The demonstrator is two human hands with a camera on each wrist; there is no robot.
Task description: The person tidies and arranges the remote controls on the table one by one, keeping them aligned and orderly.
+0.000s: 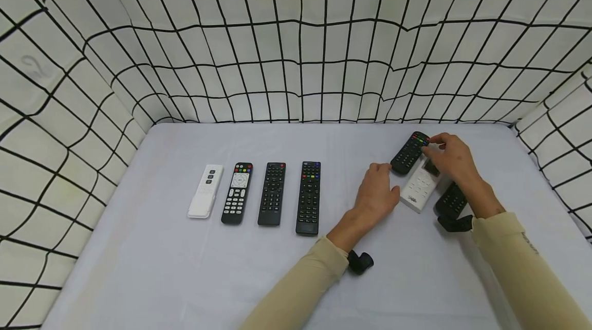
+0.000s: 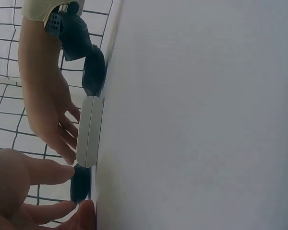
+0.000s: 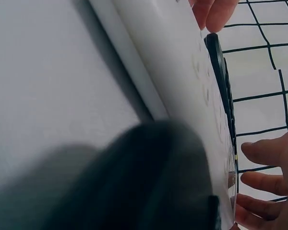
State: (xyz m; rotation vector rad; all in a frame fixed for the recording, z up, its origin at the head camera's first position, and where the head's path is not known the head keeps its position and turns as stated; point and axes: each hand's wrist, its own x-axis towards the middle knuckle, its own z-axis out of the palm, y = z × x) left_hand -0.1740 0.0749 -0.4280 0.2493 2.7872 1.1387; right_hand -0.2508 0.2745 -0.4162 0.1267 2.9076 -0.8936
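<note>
My left hand (image 1: 375, 194) lies beside the lower end of a short black remote control (image 1: 408, 155), its fingertips close to that end and its thumb apart from it. At the upper right end of the same remote is my right hand (image 1: 450, 158), over the top of a white remote control (image 1: 418, 186); contact is unclear. In the left wrist view, the black remote's end (image 2: 80, 184) shows between my left thumb and fingers, beside the white remote (image 2: 90, 132). Another black remote (image 1: 449, 201) lies partly hidden under my right wrist.
To the left stand a slim white remote (image 1: 205, 191), a black remote with white buttons (image 1: 237, 194) and two long black remotes, one (image 1: 272, 194) beside the other (image 1: 308, 199). A white cloth covers the table (image 1: 176, 268). Black netting (image 1: 300, 62) hangs along the back and sides.
</note>
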